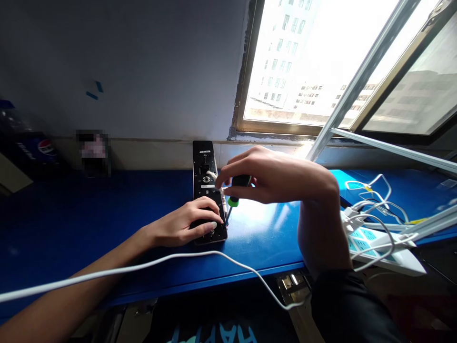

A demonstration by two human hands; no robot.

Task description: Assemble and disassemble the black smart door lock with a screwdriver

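Note:
A long black panel (200, 155), which looks like part of an electronic door lock, lies on the blue table close to the wall, with white wires and small fittings on its upward face. My left hand (191, 221) is pressed over its near end, fingers bent across it and thumb along it. In my right hand (255, 174) is a screwdriver (233, 202) with a dark handle and bright green collar, held from above. Its shaft slants down to the panel's right edge, beside my left fingertips. Whether the tip sits in a screw is too small to tell.
A white cable (160, 259) runs across the front of the blue table (89, 214). To the right, a white power strip (396, 252) carries tangled cables beside a metal frame (385, 147). A cola bottle (39, 147) stands far left. Behind is a window (285, 71).

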